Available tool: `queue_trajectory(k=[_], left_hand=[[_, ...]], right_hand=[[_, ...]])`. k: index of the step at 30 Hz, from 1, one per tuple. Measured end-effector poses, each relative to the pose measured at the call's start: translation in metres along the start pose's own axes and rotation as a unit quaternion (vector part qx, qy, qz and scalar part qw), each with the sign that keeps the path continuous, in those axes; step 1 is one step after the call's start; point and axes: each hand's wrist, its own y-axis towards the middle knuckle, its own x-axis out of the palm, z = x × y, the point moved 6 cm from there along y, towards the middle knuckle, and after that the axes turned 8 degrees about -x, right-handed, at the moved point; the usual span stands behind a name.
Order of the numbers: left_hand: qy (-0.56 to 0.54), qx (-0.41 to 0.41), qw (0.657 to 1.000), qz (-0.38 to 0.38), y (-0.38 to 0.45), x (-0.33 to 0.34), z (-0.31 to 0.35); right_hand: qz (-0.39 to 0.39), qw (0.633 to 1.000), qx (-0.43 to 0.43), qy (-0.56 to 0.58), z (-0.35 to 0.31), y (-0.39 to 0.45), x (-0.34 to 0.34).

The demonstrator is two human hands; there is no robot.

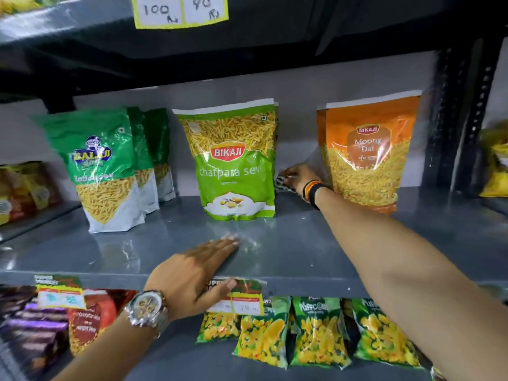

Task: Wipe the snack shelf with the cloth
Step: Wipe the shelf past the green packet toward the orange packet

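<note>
The grey metal snack shelf [288, 243] runs across the middle of the view. My right hand [298, 176] reaches to the back of it, between the light green Bikaji sev pack [233, 160] and the orange Moong Dal pack [365, 152]. It is shut on a patterned dark-and-white cloth [280, 182], mostly hidden behind the green pack. My left hand [198, 270] lies flat on the shelf's front edge, fingers together and stretched out, thumb over the lip, holding nothing.
Dark green Balaji packs [104, 166] stand at the shelf's left. Price labels [239, 298] hang on the front lip. Green puffcorn packs [316, 331] and dark packets [35, 325] fill the lower shelf. An upper shelf [247, 37] with yellow price tags overhangs.
</note>
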Motion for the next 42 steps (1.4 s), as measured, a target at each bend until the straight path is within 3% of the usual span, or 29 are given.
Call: queue_trajectory(k=[6, 14, 26, 30, 34, 36, 42], left_hand=[[0.000, -0.003, 1.000, -0.006, 0.001, 0.002, -0.002], [-0.006, 0.008, 1.000, -0.005, 0.001, -0.003, 0.001], [0.001, 0.011, 1.000, -0.017, -0.001, -0.008, 0.006], [-0.004, 0.010, 1.000, -0.018, -0.001, -0.007, 0.004], [-0.008, 0.007, 1.000, -0.023, -0.003, -0.009, 0.005], [-0.009, 0.007, 1.000, -0.023, -0.005, -0.010, 0.006], [-0.013, 0.003, 1.000, -0.020, -0.006, -0.012, 0.006]], right_hand=[[-0.066, 0.989, 0.040, -0.124, -0.008, -0.007, -0.001], [-0.144, 0.989, 0.024, -0.029, -0.023, -0.036, 0.006], [-0.283, 0.957, -0.059, -0.013, -0.136, -0.223, -0.059], [-0.189, 0.981, -0.038, 0.013, -0.134, -0.206, -0.085], [-0.138, 0.989, 0.015, -0.043, -0.113, -0.200, -0.077], [-0.143, 0.988, 0.015, -0.048, -0.121, -0.210, -0.069], [-0.251, 0.968, -0.011, -0.022, -0.173, -0.285, -0.066]])
